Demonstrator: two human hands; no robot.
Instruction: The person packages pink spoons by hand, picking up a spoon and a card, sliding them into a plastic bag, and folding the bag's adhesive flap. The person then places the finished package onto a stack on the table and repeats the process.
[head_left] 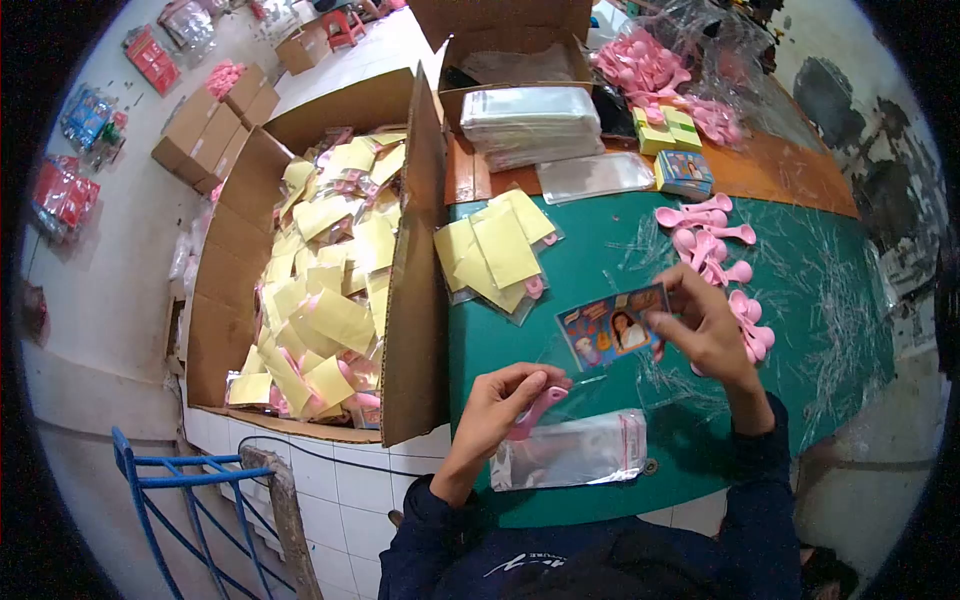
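Observation:
My right hand [708, 325] pinches a blue printed card [592, 332] by its right edge, the picture side facing up. Lower and to the left, my left hand [497, 408] is closed with thumb and fingertips on a pink plastic spoon [541, 412], whose handle end shows. The rest of that spoon overlaps a clear plastic bag [580, 455] lying near the table's front edge. Beyond my right hand lie several loose pink spoons [712, 250] on the green table top [590, 235].
At left stands a big cardboard box [420, 290] full of packed bags with yellow cards. Several such packets [500, 250] lie beside it. Farther back are a stack of clear bags [530, 120], a card stack [685, 172] and a pink spoon heap [640, 65]. A blue metal frame [190, 480] stands lower left.

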